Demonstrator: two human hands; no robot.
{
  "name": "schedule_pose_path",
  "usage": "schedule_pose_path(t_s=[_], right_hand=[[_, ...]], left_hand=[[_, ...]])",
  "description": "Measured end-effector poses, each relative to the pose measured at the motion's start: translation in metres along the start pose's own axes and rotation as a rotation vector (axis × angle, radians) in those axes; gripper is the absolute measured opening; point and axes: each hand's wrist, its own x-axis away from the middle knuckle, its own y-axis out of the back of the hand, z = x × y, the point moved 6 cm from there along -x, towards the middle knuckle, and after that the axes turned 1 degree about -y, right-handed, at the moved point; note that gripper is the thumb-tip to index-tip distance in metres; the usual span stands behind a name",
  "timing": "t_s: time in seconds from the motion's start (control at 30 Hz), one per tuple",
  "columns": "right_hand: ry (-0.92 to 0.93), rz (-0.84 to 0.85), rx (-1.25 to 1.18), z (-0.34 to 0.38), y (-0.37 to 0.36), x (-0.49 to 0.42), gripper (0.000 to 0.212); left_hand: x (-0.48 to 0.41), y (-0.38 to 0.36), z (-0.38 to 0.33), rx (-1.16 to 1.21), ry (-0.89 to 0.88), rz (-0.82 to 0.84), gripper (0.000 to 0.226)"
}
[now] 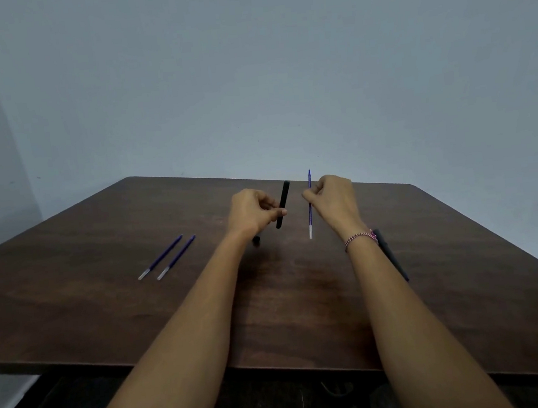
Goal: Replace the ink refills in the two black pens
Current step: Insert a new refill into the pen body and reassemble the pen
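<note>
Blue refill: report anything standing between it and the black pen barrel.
Nothing visible does. The blue refill in the right hand and the black pen barrel in the left hand are held side by side, apart, with only open air between them.

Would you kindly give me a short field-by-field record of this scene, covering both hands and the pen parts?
left hand: grips black pen barrel, raised and tilted
right hand: pinches blue refill
spare refills: two, side by side on table, left of the arms
second black pen: on table, partly hidden by right forearm
small black piece: on table near left wrist; kind unclear
</note>
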Motion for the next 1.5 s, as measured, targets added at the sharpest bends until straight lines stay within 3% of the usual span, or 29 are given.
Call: schedule_pose_path(t_s=[0.27,0.67,1.2,1.5], right_hand=[[0.092,-0.212,-0.325,0.008,0.020,0.001,0.004],[0.220,-0.417,-0.528,0.019,0.038,0.009,0.008],[0.216,-0.349,-0.524,0.016,0.030,0.006,0.007],[0.164,-0.173,-0.290,0.009,0.004,0.001,0.006]], left_hand=[[0.001,-0.007,-0.001,-0.030,-0.008,0.070,0.018],[0.003,-0.009,-0.003,-0.073,-0.019,0.104,0.019],[0.004,-0.008,-0.005,-0.109,-0.054,0.098,0.021],[0.003,-0.003,-0.011,-0.127,-0.110,0.004,0.021]])
